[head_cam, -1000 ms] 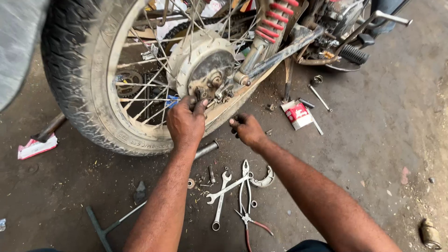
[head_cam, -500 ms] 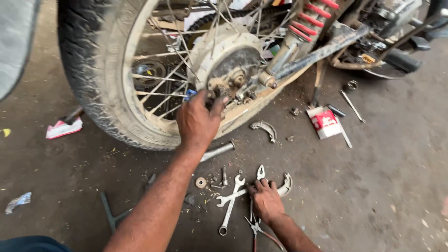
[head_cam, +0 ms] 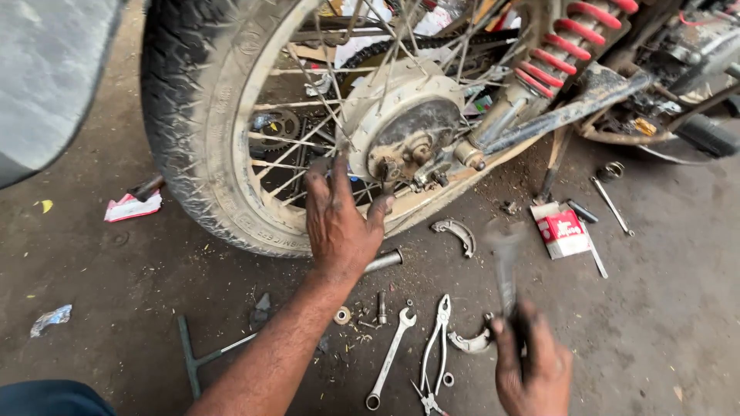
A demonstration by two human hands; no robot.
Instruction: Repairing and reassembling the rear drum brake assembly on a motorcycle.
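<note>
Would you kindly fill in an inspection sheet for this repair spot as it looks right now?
Surface: dirty concrete floor, scattered with grit.
Job's things: motorcycle rear wheel with its hub exposed; a blurred tool, kind unclear.
Clutter: spanner, pliers, two brake shoes, T-handle wrench, metal tube, small red and white box, washer.
Grippers: left hand open, fingers spread against the spokes below the hub; right hand closed on the tool.
Cables: nothing seen.
Surroundings: red shock spring, crumpled paper by the tyre.
</note>
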